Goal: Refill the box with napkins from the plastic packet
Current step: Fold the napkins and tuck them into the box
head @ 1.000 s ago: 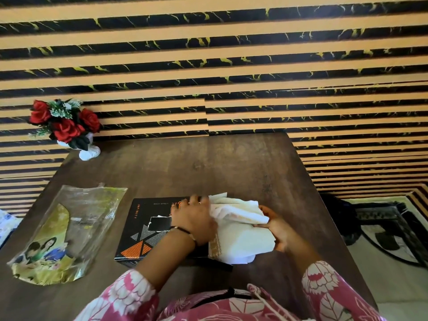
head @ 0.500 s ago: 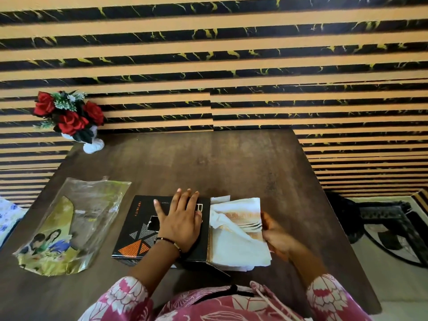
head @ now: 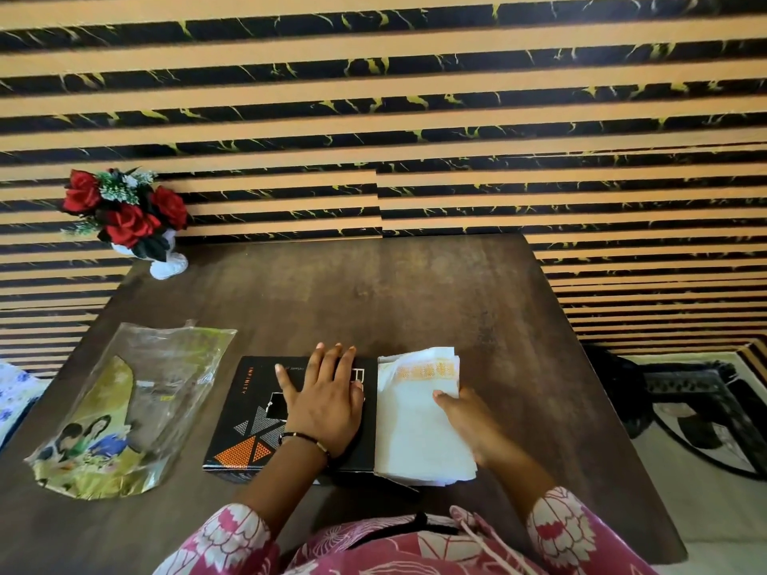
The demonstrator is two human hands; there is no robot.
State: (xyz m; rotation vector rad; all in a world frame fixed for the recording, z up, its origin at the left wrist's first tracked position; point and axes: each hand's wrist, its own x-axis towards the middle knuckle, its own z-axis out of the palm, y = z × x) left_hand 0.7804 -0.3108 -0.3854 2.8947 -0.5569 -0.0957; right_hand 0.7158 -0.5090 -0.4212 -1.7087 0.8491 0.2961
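A flat black box (head: 245,425) with orange and grey triangles lies near the table's front edge. My left hand (head: 326,402) rests flat on its top, fingers spread, holding nothing. A stack of white napkins (head: 415,433) with an orange patterned band sticks out of the box's right end. My right hand (head: 465,417) presses against the right side of that stack, thumb on top. The clear plastic packet (head: 128,408) with a printed picture lies flat and looks empty to the left of the box.
The dark wooden table (head: 415,296) stands against a striped wall. A white vase of red roses (head: 128,217) sits at its back left corner. A black metal stand (head: 701,404) is on the floor to the right. Patterned cloth (head: 16,392) shows at the left edge.
The crumpled napkins have been flattened into a neat stack at the box's right end. My left hand moved from the napkins onto the box top and spread flat.
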